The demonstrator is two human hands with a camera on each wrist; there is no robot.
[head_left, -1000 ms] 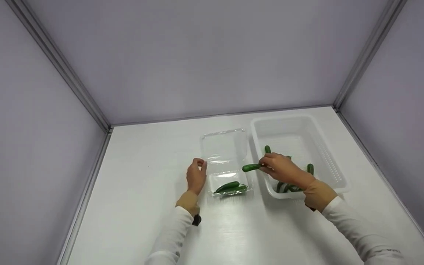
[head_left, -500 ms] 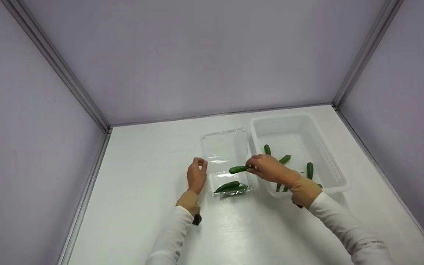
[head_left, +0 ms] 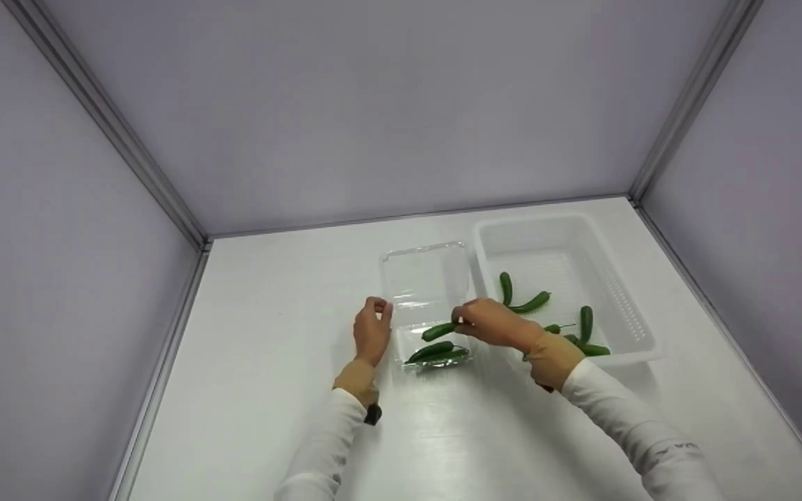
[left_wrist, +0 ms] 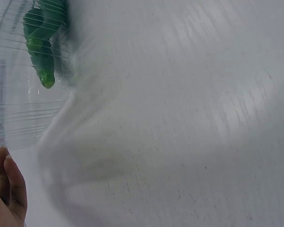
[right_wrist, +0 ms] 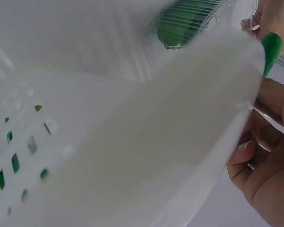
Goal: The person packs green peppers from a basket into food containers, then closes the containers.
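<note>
Presently, one clear plastic clamshell container (head_left: 423, 306) lies open on the white table (head_left: 269, 390), its lid half farther from the person, its tray half nearer. Two green chili peppers (head_left: 436, 355) lie side by side in the tray half. One white perforated basket (head_left: 624, 299) stands just right of the container; about five green peppers (head_left: 530, 303) show in it, though the right forearm hides part of the pile, so the count is not certain.

Right hand (head_left: 488, 323): reaches leftward over the container's right edge, fingers curled, pinching one green pepper (head_left: 438, 331) by its stem end. That pepper hangs roughly level above the tray half, just over the two already lying there; whether it touches them cannot be told.

Left hand (head_left: 372, 330): stands at the container's left edge, fingers curled with fingertips pinching the clear rim near the fold. Both sleeves are white.
</note>
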